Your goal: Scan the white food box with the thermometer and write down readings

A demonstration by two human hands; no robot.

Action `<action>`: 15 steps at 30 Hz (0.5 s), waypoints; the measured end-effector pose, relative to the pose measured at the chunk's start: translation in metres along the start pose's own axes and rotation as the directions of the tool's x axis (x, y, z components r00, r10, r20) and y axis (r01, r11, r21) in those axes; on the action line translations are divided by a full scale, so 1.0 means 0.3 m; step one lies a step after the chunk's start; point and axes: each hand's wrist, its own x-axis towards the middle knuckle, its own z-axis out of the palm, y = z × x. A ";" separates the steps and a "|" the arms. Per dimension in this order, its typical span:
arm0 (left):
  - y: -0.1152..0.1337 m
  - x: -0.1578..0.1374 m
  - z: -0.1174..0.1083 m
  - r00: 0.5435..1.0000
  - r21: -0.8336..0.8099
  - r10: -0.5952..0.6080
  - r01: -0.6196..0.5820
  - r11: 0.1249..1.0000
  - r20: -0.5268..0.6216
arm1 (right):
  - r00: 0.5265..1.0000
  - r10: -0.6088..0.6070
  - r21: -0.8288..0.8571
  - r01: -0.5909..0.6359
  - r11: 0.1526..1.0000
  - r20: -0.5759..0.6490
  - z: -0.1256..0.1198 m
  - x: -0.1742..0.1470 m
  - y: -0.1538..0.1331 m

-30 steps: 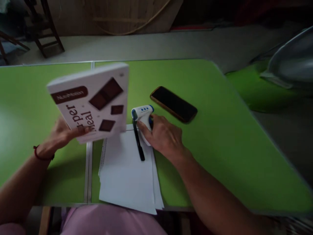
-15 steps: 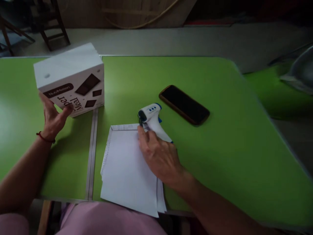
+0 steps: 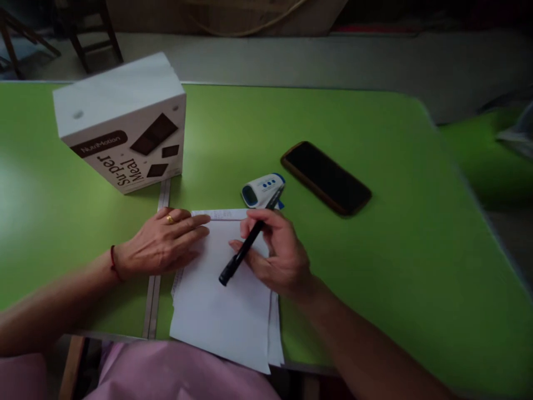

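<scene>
A black pen (image 3: pixel 244 250) is held in the fingers of my right hand (image 3: pixel 283 255), slanting above the paper. My left hand (image 3: pixel 162 241) lies with outstretched fingers over the upper left edge of the sheets of paper (image 3: pixel 220 311). The top sheet looks blank; writing shows on a sheet beneath along the top edge. Just beyond my right hand lies a white and blue infrared thermometer (image 3: pixel 262 189), its handle hidden behind that hand. A white NutriMotion box (image 3: pixel 125 128) stands past my left hand, with nothing touching it.
A dark phone in a brown case (image 3: pixel 327 178) lies right of the thermometer. Everything rests on a green table (image 3: pixel 395 278) with a metal seam strip (image 3: pixel 152 305) running under the box's corner. A wooden chair (image 3: pixel 94 33) stands on the floor beyond.
My left hand has let go of the box, which stands on the table, and has moved to the paper. My right hand has picked up the pen from beside the thermometer.
</scene>
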 end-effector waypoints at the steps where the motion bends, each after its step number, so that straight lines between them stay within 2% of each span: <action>1: -0.002 -0.001 0.011 0.999 -0.024 0.007 -0.006 1.000 0.035 | 1.000 0.019 0.035 -0.018 0.999 -0.020 0.006 -0.004 0.009; 4: -0.008 -0.007 0.032 0.995 -0.052 0.025 -0.020 0.998 0.094 | 0.998 0.027 0.114 -0.020 0.993 -0.053 0.016 -0.008 0.017; 6: -0.009 -0.009 0.039 0.993 -0.060 0.030 -0.024 0.998 0.110 | 0.999 0.008 0.110 -0.003 0.994 -0.053 0.017 -0.004 0.008; 8: -0.008 -0.009 0.043 0.994 -0.069 0.020 -0.013 0.998 0.106 | 0.997 0.019 0.057 -0.015 0.998 -0.077 0.017 0.004 -0.005; 12: -0.007 -0.006 0.046 0.996 -0.076 -0.001 0.008 0.997 0.085 | 0.972 0.128 -0.121 -0.153 0.981 -0.195 0.021 0.023 -0.019; 15: -0.006 -0.004 0.045 0.996 -0.081 -0.004 0.011 0.997 0.086 | 0.960 0.116 -0.184 -0.166 0.969 -0.255 0.026 0.036 -0.017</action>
